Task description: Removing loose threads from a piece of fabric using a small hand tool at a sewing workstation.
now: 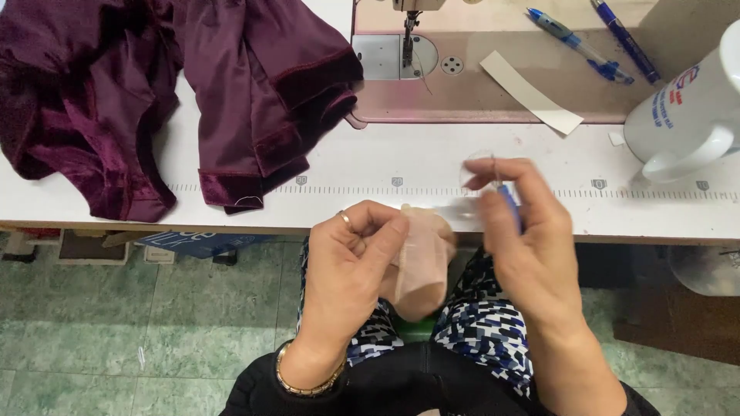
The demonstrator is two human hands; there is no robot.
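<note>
1. Left hand (351, 262), lower centre of frame, closed around a small beige fabric piece (420, 266); thumb and fingers pinch its upper edge, ring on one finger, gold bracelet at the wrist.
2. Right hand (524, 231), just right of centre, fingers pinched narrow on a thin blue-handled tool (510, 206); blurred, exact kind unclear.
3. Beige piece sits between both hands, over the lap, just below the table (401, 166) edge.
4. Dark purple velvet garment (154, 92) heaped on the table, upper left.
5. Sewing machine (416, 46) bed and needle, top centre; white strip (532, 92) lying across it.
6. Two blue pens (593, 38) upper right, white mug (686, 108) at the right edge.
7. Green tiled floor (154, 331) lower left.
</note>
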